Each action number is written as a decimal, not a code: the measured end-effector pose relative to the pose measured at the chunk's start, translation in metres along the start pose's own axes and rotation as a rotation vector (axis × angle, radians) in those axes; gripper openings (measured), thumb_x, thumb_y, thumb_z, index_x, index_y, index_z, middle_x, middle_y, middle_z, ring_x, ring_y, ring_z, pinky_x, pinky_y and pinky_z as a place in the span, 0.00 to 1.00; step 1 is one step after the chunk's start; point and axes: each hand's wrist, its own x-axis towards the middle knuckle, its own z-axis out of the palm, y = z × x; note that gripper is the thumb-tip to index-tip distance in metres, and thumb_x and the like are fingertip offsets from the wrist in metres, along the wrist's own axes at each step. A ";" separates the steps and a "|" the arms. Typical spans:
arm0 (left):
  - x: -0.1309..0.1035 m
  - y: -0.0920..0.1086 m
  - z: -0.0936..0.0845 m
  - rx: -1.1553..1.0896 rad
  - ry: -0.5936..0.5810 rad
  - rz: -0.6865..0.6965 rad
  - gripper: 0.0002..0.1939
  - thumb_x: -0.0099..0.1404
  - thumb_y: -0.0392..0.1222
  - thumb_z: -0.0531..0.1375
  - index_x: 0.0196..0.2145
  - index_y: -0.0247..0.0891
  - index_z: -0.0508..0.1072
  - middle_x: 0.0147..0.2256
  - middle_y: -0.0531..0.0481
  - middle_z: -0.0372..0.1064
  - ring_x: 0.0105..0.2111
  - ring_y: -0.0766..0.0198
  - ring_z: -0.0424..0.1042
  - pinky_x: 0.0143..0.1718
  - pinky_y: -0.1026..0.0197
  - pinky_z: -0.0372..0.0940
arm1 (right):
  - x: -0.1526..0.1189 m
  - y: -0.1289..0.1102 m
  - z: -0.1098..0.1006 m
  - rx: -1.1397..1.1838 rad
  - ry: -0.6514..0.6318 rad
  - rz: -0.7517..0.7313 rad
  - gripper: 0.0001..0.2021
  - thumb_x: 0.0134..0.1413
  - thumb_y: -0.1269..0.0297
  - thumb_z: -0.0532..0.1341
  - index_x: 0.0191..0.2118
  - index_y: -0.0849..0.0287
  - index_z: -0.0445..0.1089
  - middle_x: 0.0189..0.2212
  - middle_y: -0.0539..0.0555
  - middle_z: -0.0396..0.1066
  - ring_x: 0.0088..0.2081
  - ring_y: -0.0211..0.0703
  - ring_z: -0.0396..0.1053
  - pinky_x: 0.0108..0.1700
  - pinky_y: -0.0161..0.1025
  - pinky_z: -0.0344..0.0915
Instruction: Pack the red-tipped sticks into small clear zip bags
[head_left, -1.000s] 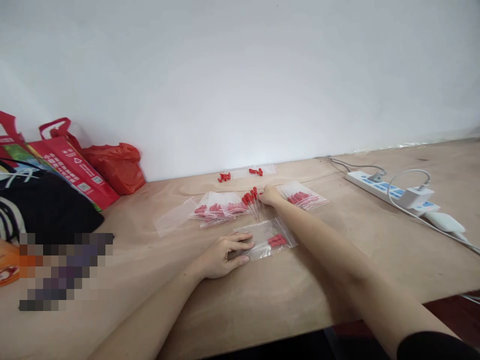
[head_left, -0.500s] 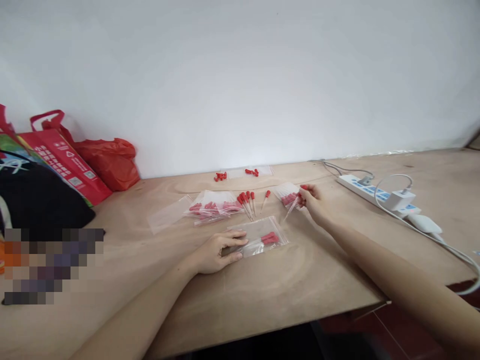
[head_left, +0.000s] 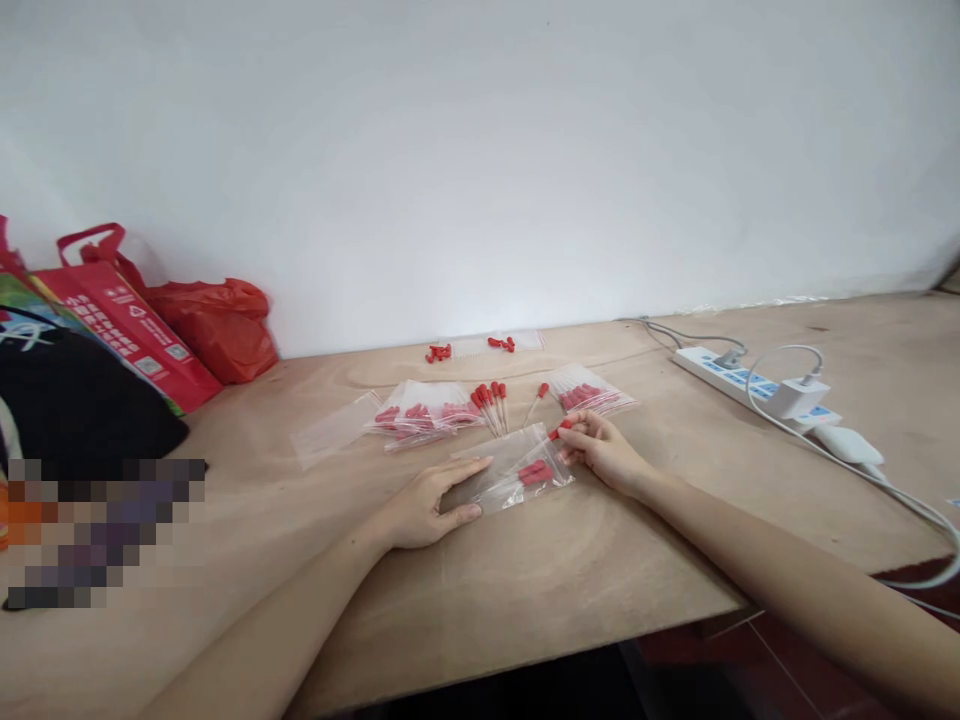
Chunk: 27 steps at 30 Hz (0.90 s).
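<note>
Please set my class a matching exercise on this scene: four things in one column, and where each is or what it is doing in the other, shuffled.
1. Left hand
2. Right hand
3. Power strip
4. Red plastic bag

A. On the right side of the table, with a white charger plugged in
B. Pinching a red-capped dropper
C. At the left, near the wall
D. Resting on the left part of a clear bag

Pairs: 1-D, 2-B, 3-A, 4-C

Soft light; wall [head_left: 465,200] brightest mid-frame; darkness under tabletop [head_left: 540,600]; slight blur; edges stretched.
</note>
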 end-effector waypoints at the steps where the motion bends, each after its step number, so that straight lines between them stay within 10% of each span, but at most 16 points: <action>1: 0.000 0.000 0.000 -0.002 0.001 0.003 0.27 0.59 0.46 0.54 0.56 0.45 0.53 0.56 0.52 0.53 0.56 0.58 0.52 0.56 0.52 0.50 | -0.001 0.000 0.000 -0.057 -0.057 0.007 0.17 0.36 0.61 0.64 0.31 0.58 0.56 0.18 0.42 0.63 0.15 0.29 0.61 0.16 0.27 0.56; 6: 0.001 0.002 0.000 -0.026 0.014 0.029 0.26 0.59 0.44 0.55 0.55 0.44 0.56 0.55 0.51 0.55 0.55 0.58 0.54 0.56 0.53 0.51 | -0.001 -0.002 -0.002 -0.245 -0.241 0.010 0.16 0.39 0.57 0.63 0.31 0.59 0.58 0.11 0.39 0.57 0.09 0.26 0.50 0.12 0.26 0.42; 18: 0.003 0.002 0.000 -0.036 0.000 0.073 0.23 0.59 0.43 0.55 0.53 0.44 0.59 0.54 0.50 0.57 0.54 0.60 0.56 0.56 0.52 0.49 | 0.007 0.011 -0.002 -0.638 -0.376 -0.141 0.17 0.50 0.54 0.53 0.27 0.62 0.70 0.25 0.52 0.71 0.26 0.38 0.67 0.28 0.33 0.62; 27: 0.002 -0.001 -0.001 -0.045 -0.061 0.074 0.18 0.61 0.44 0.53 0.50 0.48 0.64 0.56 0.50 0.53 0.56 0.58 0.52 0.56 0.51 0.49 | 0.058 -0.003 0.009 -1.202 0.161 -0.293 0.09 0.47 0.68 0.55 0.36 0.64 0.65 0.31 0.59 0.70 0.36 0.47 0.67 0.39 0.39 0.60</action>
